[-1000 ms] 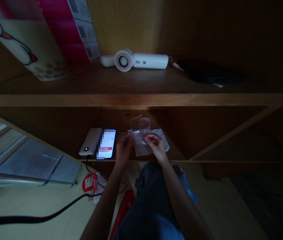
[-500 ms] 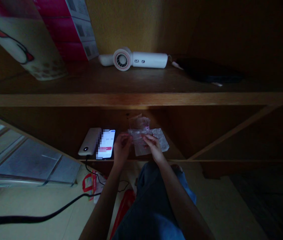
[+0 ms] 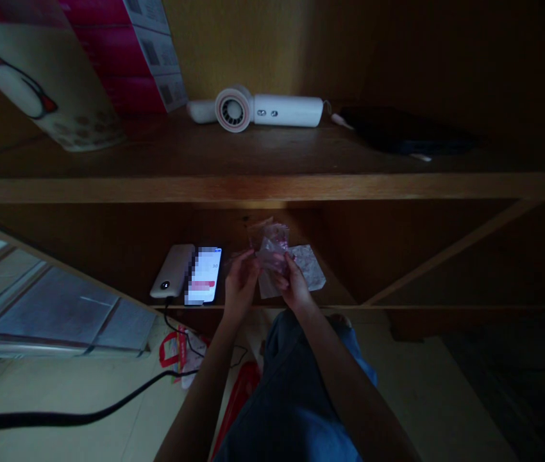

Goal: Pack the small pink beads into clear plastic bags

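Note:
Between my hands is a small clear plastic bag (image 3: pixel 271 258), crumpled and raised a little over the lower shelf. My left hand (image 3: pixel 241 282) pinches its left edge. The fingers of my right hand (image 3: pixel 294 279) close on its right side. Whatever the bag contains is too dark to make out. Behind it lie more clear plastic bags (image 3: pixel 279 231) with pinkish glints. A grey-white patterned packet (image 3: pixel 310 266) rests just right of my right hand, and a pale sheet, partly hidden by that hand, lies below.
Left of my hands are a lit phone (image 3: pixel 208 276) and a white power bank (image 3: pixel 174 269) with a black cable. The upper shelf's edge (image 3: pixel 272 188) runs above. On it are a white handheld fan (image 3: pixel 286 110), a bubble-tea cup (image 3: pixel 80 96), pink boxes (image 3: pixel 118 58) and a dark flat object (image 3: pixel 407 131).
My hands have drawn closer together, and the bag, stretched flat before, is now bunched between them. My right hand has turned, its fingers curling under the bag.

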Motion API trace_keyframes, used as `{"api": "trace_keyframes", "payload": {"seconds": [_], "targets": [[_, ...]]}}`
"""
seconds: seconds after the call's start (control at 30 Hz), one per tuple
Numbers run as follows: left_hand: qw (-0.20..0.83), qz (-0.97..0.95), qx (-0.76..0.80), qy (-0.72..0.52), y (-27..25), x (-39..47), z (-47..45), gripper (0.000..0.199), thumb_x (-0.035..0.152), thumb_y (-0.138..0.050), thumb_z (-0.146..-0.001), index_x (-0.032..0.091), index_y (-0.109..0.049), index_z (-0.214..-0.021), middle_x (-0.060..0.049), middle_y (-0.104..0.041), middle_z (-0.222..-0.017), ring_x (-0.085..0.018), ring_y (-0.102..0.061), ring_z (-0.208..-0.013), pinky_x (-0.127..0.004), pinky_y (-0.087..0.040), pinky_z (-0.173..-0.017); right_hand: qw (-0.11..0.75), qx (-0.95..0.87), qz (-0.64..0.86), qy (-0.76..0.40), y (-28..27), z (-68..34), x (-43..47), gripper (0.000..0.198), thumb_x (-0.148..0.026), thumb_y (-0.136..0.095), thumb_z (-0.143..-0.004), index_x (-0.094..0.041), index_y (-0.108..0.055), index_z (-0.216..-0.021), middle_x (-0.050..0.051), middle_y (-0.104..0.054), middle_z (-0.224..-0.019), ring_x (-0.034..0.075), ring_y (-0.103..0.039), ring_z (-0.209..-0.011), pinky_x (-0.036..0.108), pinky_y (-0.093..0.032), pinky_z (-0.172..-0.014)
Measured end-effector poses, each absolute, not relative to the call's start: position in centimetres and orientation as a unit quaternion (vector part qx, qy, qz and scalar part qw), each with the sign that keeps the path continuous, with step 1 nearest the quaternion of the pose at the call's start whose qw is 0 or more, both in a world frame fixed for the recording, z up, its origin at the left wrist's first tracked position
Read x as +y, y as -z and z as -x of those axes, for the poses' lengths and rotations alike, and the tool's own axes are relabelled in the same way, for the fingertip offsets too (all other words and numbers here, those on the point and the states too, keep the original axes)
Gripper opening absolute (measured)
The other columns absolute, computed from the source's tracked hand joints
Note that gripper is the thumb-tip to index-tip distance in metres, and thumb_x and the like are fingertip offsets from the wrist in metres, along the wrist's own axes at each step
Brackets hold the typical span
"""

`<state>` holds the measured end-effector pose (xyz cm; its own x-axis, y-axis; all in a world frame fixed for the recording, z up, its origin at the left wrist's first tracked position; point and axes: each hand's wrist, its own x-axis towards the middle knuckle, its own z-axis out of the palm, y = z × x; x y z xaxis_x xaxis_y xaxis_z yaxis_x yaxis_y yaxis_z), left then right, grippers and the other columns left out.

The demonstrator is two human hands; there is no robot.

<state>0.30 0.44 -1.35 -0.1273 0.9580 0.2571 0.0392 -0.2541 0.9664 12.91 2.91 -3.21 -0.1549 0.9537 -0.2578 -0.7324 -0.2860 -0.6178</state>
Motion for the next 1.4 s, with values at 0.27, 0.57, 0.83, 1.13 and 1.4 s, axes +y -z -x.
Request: {"api": "trace_keyframes", "payload": {"seconds": [0.27, 0.57, 0.83, 1.13, 1.4], "targets": [[0.323, -0.593, 0.49, -0.552, 0.4, -0.1, -0.6, 0.023, 0.031, -0.054, -0.083, 0.02, -0.056, -0.103, -0.006, -0.062, -0.102, -0.016, -0.06, -0.092, -0.03, -0.049, -0.08, 0.55, -0.138, 0.282, -0.774, 3.7, -13.0, 3.2, 0.024, -0.039, -0.054, -0.08, -0.017, -0.06, -0.084, -0.01, -0.035, -0.041, 0.001, -0.014, -0.03, 0.014, -0.009, -0.029], [0.307, -0.572, 0.512, -0.563, 1.2, 0.3, 0.4, 0.019, 0.027, -0.056, -0.08, 0.02, -0.057, -0.098, -0.004, -0.062, -0.092, -0.014, -0.06, -0.084, -0.027, -0.049, -0.074, 0.507, -0.166, 0.304, -0.789, 3.7, -12.8, 3.0, 0.027, -0.04, -0.065, -0.07, -0.016, -0.053, -0.067, -0.01, -0.039, -0.044, -0.001, -0.017, -0.03, 0.013, -0.006, -0.03], [0.294, -0.514, 0.534, -0.604, -0.7, 0.0, 1.7, 0.018, 0.03, -0.052, -0.081, 0.018, -0.063, -0.089, -0.003, -0.064, -0.085, -0.014, -0.059, -0.072, -0.026, -0.049, -0.067, 0.463, -0.176, 0.257, -0.83, 3.4, -13.6, 3.1, 0.036, -0.042, -0.064, -0.071, -0.02, -0.037, -0.063, -0.012, -0.028, -0.043, 0.001, -0.011, -0.033, 0.013, -0.005, -0.031], [0.255, -0.465, 0.553, -0.643, 1.6, -2.1, 0.9, 0.038, 0.032, -0.053, -0.083, 0.023, -0.052, -0.12, -0.007, -0.054, -0.124, -0.019, -0.052, -0.112, -0.036, -0.04, -0.097, 0.561, -0.481, 0.591, -0.324, 3.9, -17.0, 5.2, 0.041, -0.051, -0.047, -0.08, -0.02, -0.044, -0.054, -0.002, -0.046, -0.051, 0.01, -0.041, -0.049, 0.021, -0.029, -0.046], [0.372, -0.498, 0.543, -0.564, 5.8, -4.6, -2.0, 0.07, 0.029, -0.054, -0.082, 0.027, -0.016, -0.141, -0.012, -0.045, -0.133, -0.022, -0.051, -0.115, -0.038, -0.047, -0.089, 0.282, -0.581, 0.752, -0.133, 3.9, -17.3, 6.1, 0.04, -0.047, -0.038, -0.088, -0.019, -0.068, -0.088, 0.011, -0.068, -0.08, 0.018, -0.061, -0.068, 0.024, -0.035, -0.057]]}}
